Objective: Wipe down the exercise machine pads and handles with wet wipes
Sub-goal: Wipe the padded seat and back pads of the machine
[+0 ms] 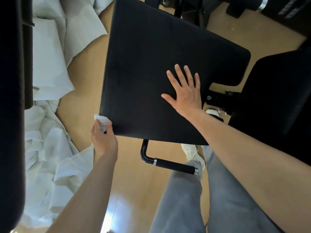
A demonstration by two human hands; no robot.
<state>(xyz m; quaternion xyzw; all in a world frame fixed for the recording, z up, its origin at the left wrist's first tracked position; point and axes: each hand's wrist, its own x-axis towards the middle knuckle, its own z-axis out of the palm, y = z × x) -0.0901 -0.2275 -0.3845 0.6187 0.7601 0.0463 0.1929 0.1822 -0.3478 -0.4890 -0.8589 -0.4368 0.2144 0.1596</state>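
A large black seat pad of the exercise machine fills the middle of the head view. My right hand lies flat on its right part, fingers spread, holding nothing. My left hand grips a crumpled white wet wipe and presses it against the pad's near left corner. Below the pad a black handle with silver end rings sticks out on a bent tube.
White cloth sheets lie crumpled on the wooden floor to the left. A dark upright part runs down the left edge. Another black pad stands at the right. My legs in grey trousers and white shoes are below.
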